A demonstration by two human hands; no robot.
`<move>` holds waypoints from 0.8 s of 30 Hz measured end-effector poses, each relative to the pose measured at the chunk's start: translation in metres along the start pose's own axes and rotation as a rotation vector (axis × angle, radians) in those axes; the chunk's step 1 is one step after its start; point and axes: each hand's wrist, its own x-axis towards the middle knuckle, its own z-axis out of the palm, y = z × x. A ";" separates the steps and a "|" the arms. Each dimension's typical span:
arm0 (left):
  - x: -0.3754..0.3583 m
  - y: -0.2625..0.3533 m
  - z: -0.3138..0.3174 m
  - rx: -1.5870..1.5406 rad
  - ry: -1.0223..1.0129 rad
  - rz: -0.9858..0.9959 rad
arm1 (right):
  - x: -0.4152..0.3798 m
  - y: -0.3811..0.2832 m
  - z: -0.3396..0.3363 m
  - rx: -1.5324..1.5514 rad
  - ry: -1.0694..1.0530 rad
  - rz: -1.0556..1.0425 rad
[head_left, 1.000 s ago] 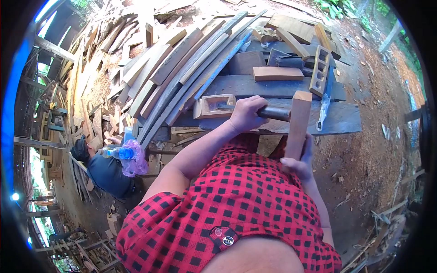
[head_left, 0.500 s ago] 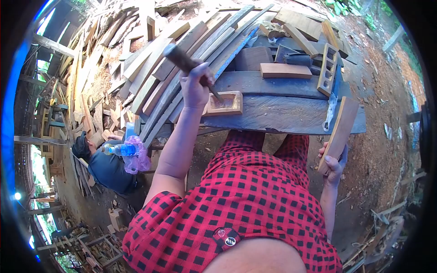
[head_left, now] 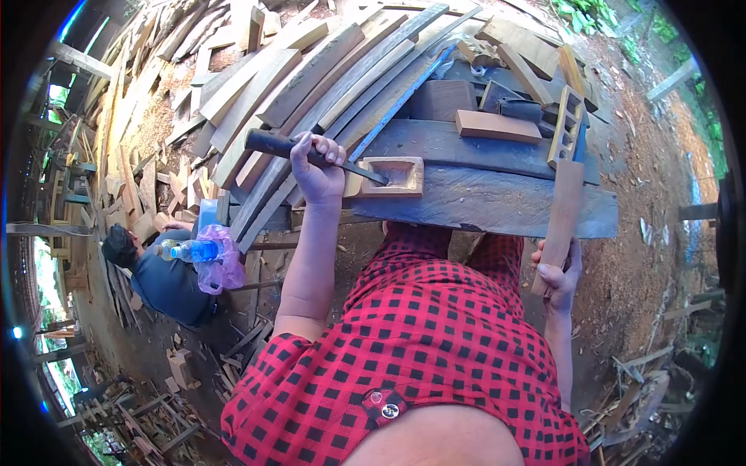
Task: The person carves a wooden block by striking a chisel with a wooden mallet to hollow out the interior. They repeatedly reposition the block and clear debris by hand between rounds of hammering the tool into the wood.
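My left hand (head_left: 320, 172) is closed around the dark handle of a chisel (head_left: 269, 143). The chisel slants down to the right, its blade tip inside the hollow of a small wooden block (head_left: 417, 177) on the bench (head_left: 482, 198). In my right hand (head_left: 561, 278) is a flat wooden bar (head_left: 565, 203), gripped by its lower end. The bar points up and away from me, in front of the bench's right end and apart from the chisel.
A reddish wood block (head_left: 497, 126) and a frame with several openings (head_left: 566, 128) lie farther back on the bench. Long planks (head_left: 311, 74) are piled to the left. Another person (head_left: 172, 278) sits at left, near a bottle (head_left: 194, 250) and a pink plastic bag (head_left: 220, 268).
The chisel has tipped lower, its handle end swinging left and down, with the tip still in the hollow. The wooden bar has shifted left and turned more upright. Both hands keep their grip.
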 end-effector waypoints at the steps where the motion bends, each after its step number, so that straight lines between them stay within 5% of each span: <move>1: -0.001 -0.001 -0.001 0.018 0.010 0.013 | 0.005 -0.006 0.006 -0.010 -0.061 0.014; 4: -0.003 -0.004 -0.002 0.000 0.056 0.019 | 0.028 -0.029 0.034 -0.059 -0.154 0.017; 6: -0.001 -0.006 -0.001 0.099 0.070 0.071 | 0.054 -0.051 0.059 -0.370 -0.327 -0.323; 10: -0.001 -0.008 0.008 0.076 0.152 0.088 | 0.077 -0.150 0.153 -0.518 -0.496 -0.642; 12: 0.001 -0.010 0.002 0.071 0.146 0.088 | 0.063 -0.199 0.205 -0.394 -0.599 -0.466; 15: 0.003 -0.013 -0.006 0.066 0.121 0.116 | 0.066 -0.195 0.273 -0.296 -0.858 -0.729; 16: 0.006 -0.018 -0.012 0.062 0.120 0.113 | 0.069 -0.180 0.293 -0.354 -0.867 -0.831; 18: 0.012 -0.030 -0.029 0.047 0.229 0.227 | 0.074 -0.179 0.319 -1.089 -1.057 -0.695; 21: 0.008 -0.026 -0.025 0.022 0.167 0.096 | 0.066 -0.205 0.350 -1.313 -1.157 -0.825; 22: 0.006 -0.027 -0.020 0.005 0.139 0.028 | 0.062 -0.211 0.372 -1.447 -1.041 -0.709; 24: 0.000 -0.019 -0.001 -0.028 0.157 0.024 | 0.041 -0.240 0.364 -1.348 -1.112 -0.840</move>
